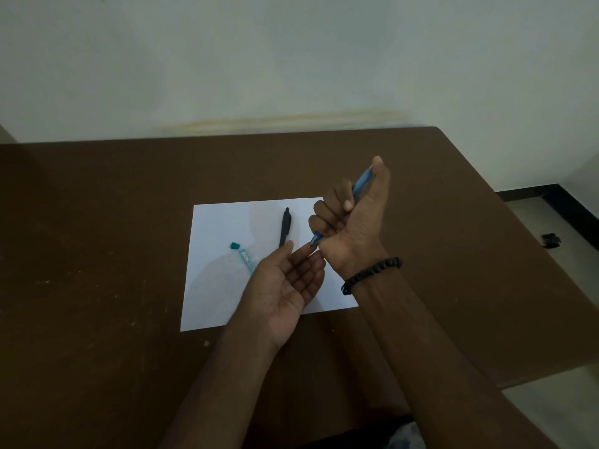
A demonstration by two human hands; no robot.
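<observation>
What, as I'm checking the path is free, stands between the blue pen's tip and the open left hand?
Nothing visible does. The right hand grips the blue translucent plastic pen, its tip aimed down close by the fingertips of the upturned left hand, with no object between them.

Your right hand (351,218) hides the middle of the blue pen (361,183). On the paper (220,286), your left hand (285,286) covers the near end of the tube (246,258) and the tip of the black pen (285,226). Right of the paper, a dark object (550,240) is too small to identify.
</observation>
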